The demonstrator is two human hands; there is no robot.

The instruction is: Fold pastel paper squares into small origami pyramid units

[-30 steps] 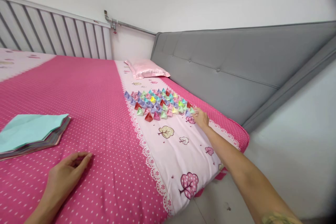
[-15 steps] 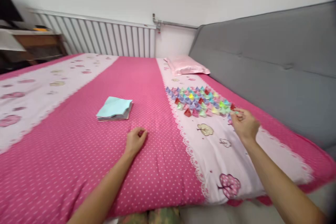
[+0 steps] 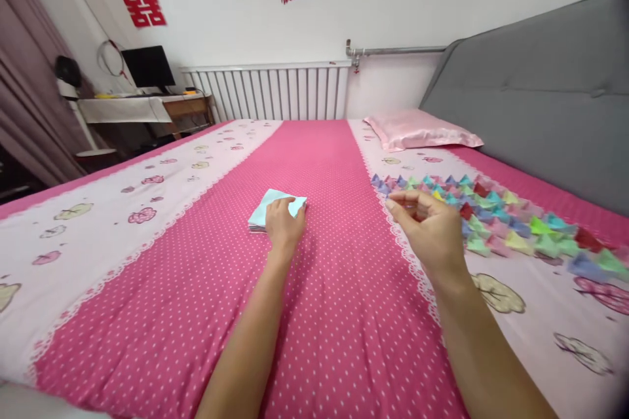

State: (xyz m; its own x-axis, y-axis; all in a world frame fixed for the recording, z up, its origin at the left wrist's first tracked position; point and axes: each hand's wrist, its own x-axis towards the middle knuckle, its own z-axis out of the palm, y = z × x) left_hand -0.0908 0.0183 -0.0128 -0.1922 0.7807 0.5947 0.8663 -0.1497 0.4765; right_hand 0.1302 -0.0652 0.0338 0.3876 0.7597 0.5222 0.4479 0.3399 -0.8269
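Note:
On the pink dotted bedspread [image 3: 324, 242] lies a stack of square paper [image 3: 260, 215] with a light-blue sheet on top. My left hand [image 3: 285, 222] is over its right part, fingers bent across the top sheet and thumb at the right edge; the exact grip is partly hidden. To the right, my right hand [image 3: 427, 226] hovers over the lace border, its fingers loosely curled and slightly apart from the thumb, with nothing visible between them. Beyond and beside it stand rows of small folded-paper pieces [image 3: 521, 243] in many colours, partly covered by that hand.
A pink pillow [image 3: 422, 129] lies at the far right, against the grey headboard [image 3: 540, 91]. Behind the bed runs a white radiator [image 3: 275, 93]. At the far left, a desk [image 3: 189, 107] carries a dark monitor [image 3: 148, 68].
My right hand has left the near right end of the folded-paper rows and moved left. My left hand has gone forward onto the paper stack. The view has turned left and up.

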